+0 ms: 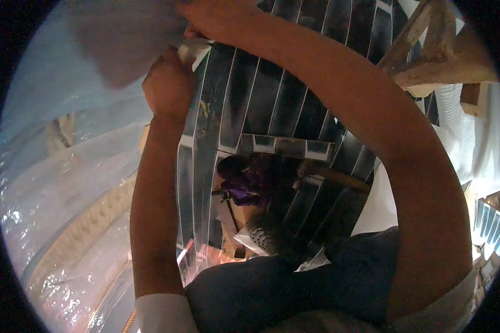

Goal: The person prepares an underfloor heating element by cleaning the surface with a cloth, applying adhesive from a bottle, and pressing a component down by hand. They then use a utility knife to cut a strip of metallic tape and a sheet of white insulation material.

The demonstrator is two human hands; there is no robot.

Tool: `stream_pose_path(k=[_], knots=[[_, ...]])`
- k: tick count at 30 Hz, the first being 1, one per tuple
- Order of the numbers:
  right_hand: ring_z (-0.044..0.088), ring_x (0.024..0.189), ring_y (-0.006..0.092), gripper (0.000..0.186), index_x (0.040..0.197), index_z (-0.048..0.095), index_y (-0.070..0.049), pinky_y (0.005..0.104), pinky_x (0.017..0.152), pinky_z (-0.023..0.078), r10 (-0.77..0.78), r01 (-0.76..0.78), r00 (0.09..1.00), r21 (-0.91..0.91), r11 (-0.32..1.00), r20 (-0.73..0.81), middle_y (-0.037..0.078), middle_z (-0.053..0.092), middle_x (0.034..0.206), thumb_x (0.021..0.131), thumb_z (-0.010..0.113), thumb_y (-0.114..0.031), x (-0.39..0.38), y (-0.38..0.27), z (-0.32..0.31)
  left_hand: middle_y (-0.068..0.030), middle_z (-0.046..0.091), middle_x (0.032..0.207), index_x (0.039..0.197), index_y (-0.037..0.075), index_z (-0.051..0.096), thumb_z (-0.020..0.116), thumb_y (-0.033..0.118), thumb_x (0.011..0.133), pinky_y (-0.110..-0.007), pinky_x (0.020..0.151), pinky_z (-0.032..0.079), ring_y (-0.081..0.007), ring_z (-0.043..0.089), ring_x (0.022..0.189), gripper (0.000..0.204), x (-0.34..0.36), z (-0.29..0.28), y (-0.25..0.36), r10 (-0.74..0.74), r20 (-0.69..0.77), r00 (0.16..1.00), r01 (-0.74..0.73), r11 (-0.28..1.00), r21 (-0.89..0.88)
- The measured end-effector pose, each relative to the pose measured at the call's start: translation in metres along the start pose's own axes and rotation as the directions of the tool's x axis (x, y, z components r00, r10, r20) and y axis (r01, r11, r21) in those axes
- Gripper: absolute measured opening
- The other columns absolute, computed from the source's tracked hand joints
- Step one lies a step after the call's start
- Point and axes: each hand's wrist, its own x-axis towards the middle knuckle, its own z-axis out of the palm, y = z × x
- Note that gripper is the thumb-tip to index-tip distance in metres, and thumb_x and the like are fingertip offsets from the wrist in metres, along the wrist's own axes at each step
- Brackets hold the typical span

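My left hand (169, 86) is raised at the upper left, its fingers closed in a pinch at a small pale strip (193, 54). Just above and to the right of it, my right hand (214, 21) reaches in from the right with bent arm and curled fingers. The strip lies between the two hands; what the right fingers hold is hidden. Both hands are at the edge of a large, shiny clear plastic sheet (78, 183), which spreads over the whole left side. A blurred reddish-brown patch (122, 44) shows beside the hands at the top.
A rough wooden frame (444, 69) stands at the upper right, with white ribbed sheeting (455, 127) below it. Dark flooring (250, 105) with pale lines runs underneath. Near my legs lie a purple and dark bundle (250, 180) and a wooden piece (336, 176).
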Motion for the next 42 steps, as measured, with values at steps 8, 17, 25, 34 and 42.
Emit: stream_pose_path(k=[8,17,25,34,42], knots=[[0.070,0.090,0.0325,0.021,0.108,0.069,-0.005,0.0478,0.078,0.056,0.072,-0.069,0.996,-0.075,0.995,0.051,0.016,0.071,0.097,0.091,0.070,-0.018,0.003,-0.016,-0.036,-0.0179,0.072,0.097,0.102,0.007,0.056,0.069,0.033,0.092,-0.051,0.075,0.058,-0.0375,0.072,0.088,0.031,0.004,-0.002,-0.004,0.015,0.017,1.000,-0.015,1.000,0.005],[0.068,0.089,0.0330,0.017,0.099,0.068,0.000,0.0475,0.076,0.054,0.094,-0.088,0.972,-0.041,0.995,0.214,0.020,0.069,0.098,0.094,0.065,-0.016,-0.009,-0.010,-0.050,-0.0178,0.071,0.105,0.111,0.008,0.053,0.067,0.032,0.093,-0.051,0.078,0.058,-0.0382,0.071,0.097,0.033,0.002,-0.009,-0.003,0.005,0.039,0.999,-0.002,0.998,-0.070],[0.067,0.078,0.0316,0.019,0.081,0.072,-0.003,0.0475,0.068,0.054,0.042,0.057,0.930,-0.256,0.965,0.365,0.018,0.068,0.085,0.092,0.066,-0.017,-0.010,0.002,-0.040,-0.0167,0.070,0.115,0.114,0.010,0.053,0.066,0.033,0.094,-0.052,0.080,0.057,-0.0390,0.070,0.099,0.033,0.000,-0.001,-0.004,0.017,0.053,0.998,-0.011,0.995,-0.099],[0.070,0.083,0.0318,0.014,0.094,0.076,-0.005,0.0459,0.072,0.056,-0.016,0.125,0.946,-0.317,0.940,0.325,0.017,0.072,0.091,0.090,0.068,-0.016,-0.011,-0.023,-0.074,-0.0176,0.070,0.114,0.115,0.009,0.054,0.063,0.032,0.095,-0.051,0.081,0.056,-0.0401,0.069,0.099,0.032,-0.005,0.000,-0.016,0.026,0.059,0.998,-0.016,0.987,-0.161],[0.070,0.079,0.0323,0.020,0.102,0.075,-0.003,0.0479,0.070,0.057,0.072,0.031,0.972,-0.425,0.905,0.225,0.020,0.072,0.088,0.087,0.071,-0.017,-0.038,-0.014,-0.139,-0.0199,0.068,0.119,0.121,0.007,0.057,0.066,0.031,0.092,-0.050,0.091,0.055,-0.0400,0.066,0.108,0.039,-0.018,-0.002,-0.027,0.083,-0.094,0.992,-0.107,0.948,-0.301]])
